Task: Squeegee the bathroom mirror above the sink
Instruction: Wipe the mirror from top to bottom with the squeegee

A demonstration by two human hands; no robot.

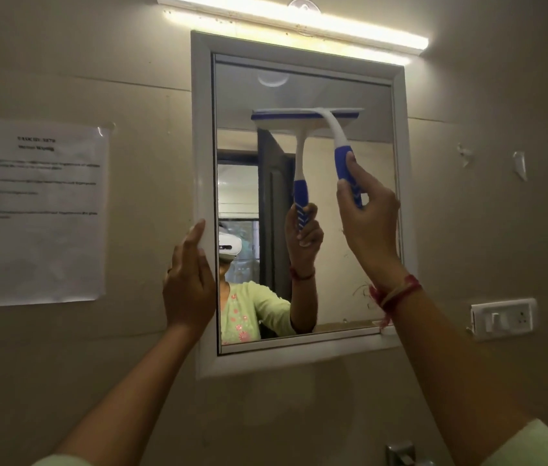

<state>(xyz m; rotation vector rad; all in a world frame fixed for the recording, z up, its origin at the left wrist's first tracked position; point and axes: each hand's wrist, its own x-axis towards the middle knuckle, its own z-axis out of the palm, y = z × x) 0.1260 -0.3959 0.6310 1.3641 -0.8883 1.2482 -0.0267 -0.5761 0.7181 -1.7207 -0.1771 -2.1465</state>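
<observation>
A white-framed mirror (350, 264) hangs on the beige wall. My right hand (368, 216) grips the blue handle of a white and blue squeegee (329, 124). Its blade lies flat against the glass in the upper part of the mirror, about a third of the way down. My left hand (188, 280) rests on the left edge of the mirror frame (202, 163), fingers wrapped around it. The mirror reflects the squeegee, my arm and a person in a light green top wearing a white headset.
A lit tube light (299, 21) runs above the mirror. A printed paper sheet (30, 213) is taped to the wall at left. A white switch and socket plate (503, 317) sits at right. A metal fitting (400, 454) shows at the bottom edge.
</observation>
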